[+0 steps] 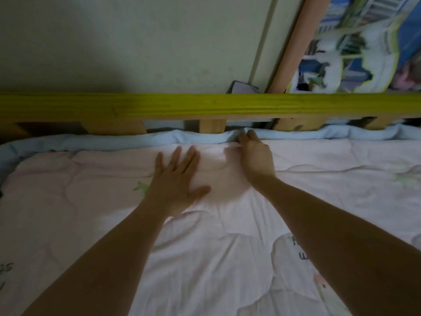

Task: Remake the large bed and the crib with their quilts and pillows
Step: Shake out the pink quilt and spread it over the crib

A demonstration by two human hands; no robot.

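While the left hand lies flat, fingers straight, on the soft, light quilt, the right hand pinches its blue edge (best hold) under the rail.

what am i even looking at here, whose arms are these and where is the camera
There is no machine here: these are a person's two bare arms, filmed by one wide-angle camera worn on the head, looking forward and down. That is why the arms enter from the bottom of the picture.

Under them lies a pale pink quilt with faint printed pictures and a light blue edge. It is spread inside a crib, up against the crib's wooden rail, whose top is yellow-green.

The left hand lies flat on the quilt with fingers spread, pressing it smooth; it holds nothing. The right hand reaches to the blue edge by the rail, fingers curled at the fabric, apparently pinching or tucking it.

Behind the rail are a plain wall and, at upper right, a colourful printed cloth.
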